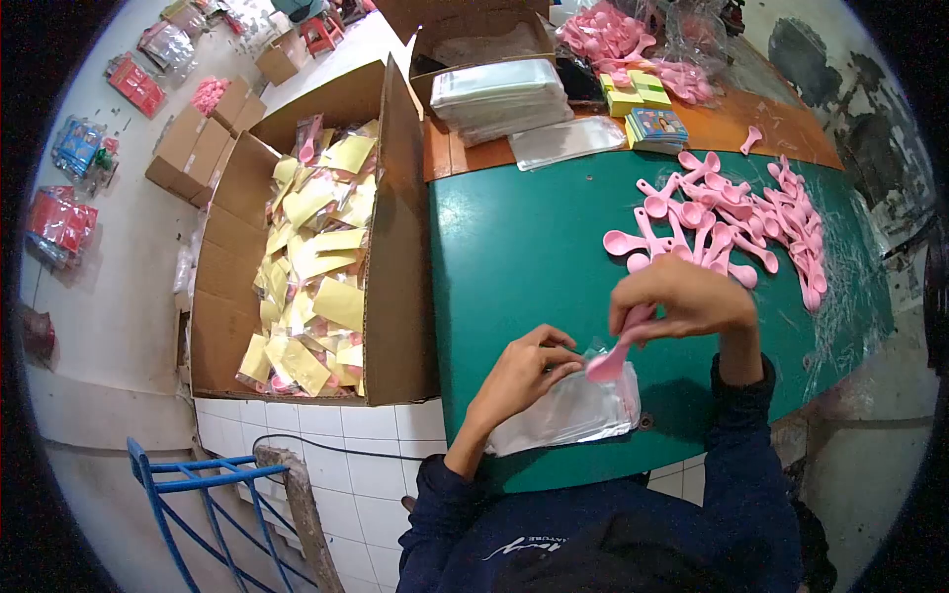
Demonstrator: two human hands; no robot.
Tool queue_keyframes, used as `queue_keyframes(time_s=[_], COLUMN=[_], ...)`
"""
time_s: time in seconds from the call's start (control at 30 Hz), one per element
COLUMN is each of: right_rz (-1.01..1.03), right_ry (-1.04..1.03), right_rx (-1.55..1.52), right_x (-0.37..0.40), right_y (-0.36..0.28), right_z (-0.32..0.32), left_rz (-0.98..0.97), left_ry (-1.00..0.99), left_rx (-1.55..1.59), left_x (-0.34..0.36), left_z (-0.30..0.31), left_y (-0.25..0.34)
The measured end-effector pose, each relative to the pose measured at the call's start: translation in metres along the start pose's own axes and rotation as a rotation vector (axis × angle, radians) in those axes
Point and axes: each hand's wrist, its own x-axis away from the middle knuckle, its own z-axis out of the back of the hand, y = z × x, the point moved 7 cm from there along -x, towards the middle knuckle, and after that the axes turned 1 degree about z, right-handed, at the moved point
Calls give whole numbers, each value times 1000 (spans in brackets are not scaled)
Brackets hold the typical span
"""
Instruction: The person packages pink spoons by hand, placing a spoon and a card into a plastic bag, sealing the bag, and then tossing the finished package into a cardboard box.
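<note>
Right hand: pink spoon gripped by its handle, fingers closed narrowly round it. Bowl directed down and away from the grip, at about seven o'clock, over the upper edge of the stack of clear bags; whether film is touched by it cannot be told.

Left hand: palm side down, fingers bent, tips held near the bag edge. Spoon bowl seen just beside these fingertips, at three o'clock. Whether film is pinched there cannot be told.

Stack laid flat on the green bench, at its near edge. Loose pink spoons heaped at one o'clock from the right hand; a lone spoon placed beyond them.

Open carton noted at ten o'clock from the left hand, filled with packets. Further clear sleeves piled at twelve o'clock from the left hand
</note>
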Motion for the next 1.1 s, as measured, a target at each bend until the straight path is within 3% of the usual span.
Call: queue_keyframes(time_s=[0.13, 0.23, 0.33, 0.47, 0.57, 0.8, 0.9, 1.1], right_rz=[-73, -144, 172, -84, -257, -148, -76, -158], right_ry=[-186, -154, 61, 343, 579, 800, 800, 800], right_rx=[42, 298, 373, -61, -193, -211, -130, -88], right_x=[-13, -14, -8, 3, 7, 7, 4, 3], right_y=[34, 60, 40, 42, 41, 33, 32, 28], right_z=[-24, -25, -7, 26, 39, 42, 39, 38], left_rz=[28, 298, 351, 400, 380, 414, 416, 421], left_ry=[-11, -18, 22, 75, 167, 288, 283, 218], left_rx=[66, 371, 612, 763, 853, 797, 807, 841], left_x=[-2, 3, 4, 1, -1, -5, -8, -18], left_z=[6, 9, 5, 10, 13, 25, 26, 24], left_y=[-6, -25, -38, -40, -42, -37, -35, -28])
